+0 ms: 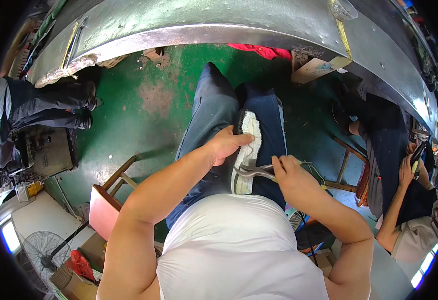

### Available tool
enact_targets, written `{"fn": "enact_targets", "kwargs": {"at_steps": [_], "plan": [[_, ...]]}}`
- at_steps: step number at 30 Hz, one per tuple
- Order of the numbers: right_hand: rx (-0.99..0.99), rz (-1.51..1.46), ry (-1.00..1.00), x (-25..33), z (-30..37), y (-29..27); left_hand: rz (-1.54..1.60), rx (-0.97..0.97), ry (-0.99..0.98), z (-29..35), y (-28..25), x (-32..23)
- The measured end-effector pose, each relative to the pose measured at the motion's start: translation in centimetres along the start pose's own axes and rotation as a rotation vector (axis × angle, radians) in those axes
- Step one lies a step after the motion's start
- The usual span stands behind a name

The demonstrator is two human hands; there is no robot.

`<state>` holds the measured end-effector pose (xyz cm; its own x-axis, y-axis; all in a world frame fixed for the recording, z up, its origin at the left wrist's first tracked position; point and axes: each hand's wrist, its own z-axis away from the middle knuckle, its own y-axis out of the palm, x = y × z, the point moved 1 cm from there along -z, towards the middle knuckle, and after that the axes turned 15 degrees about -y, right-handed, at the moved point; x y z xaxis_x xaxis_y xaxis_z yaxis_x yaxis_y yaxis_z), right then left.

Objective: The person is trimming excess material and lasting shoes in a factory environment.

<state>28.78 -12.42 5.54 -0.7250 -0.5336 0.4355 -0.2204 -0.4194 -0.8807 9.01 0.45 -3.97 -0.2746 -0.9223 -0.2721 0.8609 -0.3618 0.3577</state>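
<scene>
A shoe [249,125] rests lengthwise on my lap with its whitish underside up and a dark rim along its edge. My left hand [225,144] grips it from the left, the thumb pressed across the pale face. In my right hand [293,176] are the handles of metal pincers [253,171], partly covered by my fingers. Their curved jaws lie against the lower part of the shoe, near my belly. Whether the jaws bite on anything is too small to tell.
A long metal-topped bench [204,30] runs in front of my knees. A cardboard box [311,71] and red cloth [263,51] are beneath it. Wooden stools [104,207] and a standing fan [41,250] are at left. A co-worker [424,215] sits at right; another person's legs [54,107] show left.
</scene>
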Motion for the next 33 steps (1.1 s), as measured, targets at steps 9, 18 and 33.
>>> {"fn": "enact_targets", "kwargs": {"at_steps": [9,18,33], "plan": [[0.464,-0.164,-0.053,-2.2,-5.9,-4.8,0.001,-0.004,0.012,0.2,-0.7,0.6],[-0.101,-0.367,0.002,-5.5,-2.2,3.6,-0.005,0.384,0.130,0.3,-2.8,0.7],[0.045,-0.296,0.166,1.3,0.5,3.4,-0.273,0.004,0.256,0.6,-0.9,2.1]]}}
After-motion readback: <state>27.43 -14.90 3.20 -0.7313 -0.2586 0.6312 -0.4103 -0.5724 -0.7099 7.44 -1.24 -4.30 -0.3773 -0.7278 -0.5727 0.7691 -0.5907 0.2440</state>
